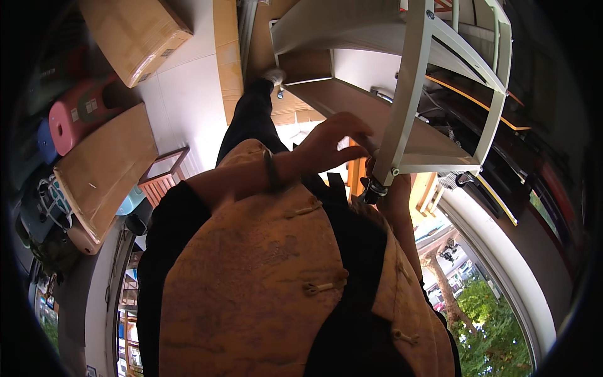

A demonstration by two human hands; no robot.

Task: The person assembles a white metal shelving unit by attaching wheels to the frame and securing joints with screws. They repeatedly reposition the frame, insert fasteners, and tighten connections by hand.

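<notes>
A white metal shelf rack point(433, 75) lies tipped in front of me, its wooden shelves point(352, 100) facing me. My left hand point(330, 143), with a dark band on the wrist, reaches across my tan vest and curls its fingers over the shelf edge where it meets a white rack leg point(402, 107). My right hand point(394, 198) sits at the foot of that leg, closed around the black caster wheel point(372, 188); most of its fingers are hidden behind the leg.
Cardboard boxes point(135, 34) and a flat wooden board point(103, 166) lie on the white tiled floor at left, beside a pink stool point(78, 113). A small wooden frame point(164, 171) stands near my leg. A curved window point(483, 295) showing trees is at lower right.
</notes>
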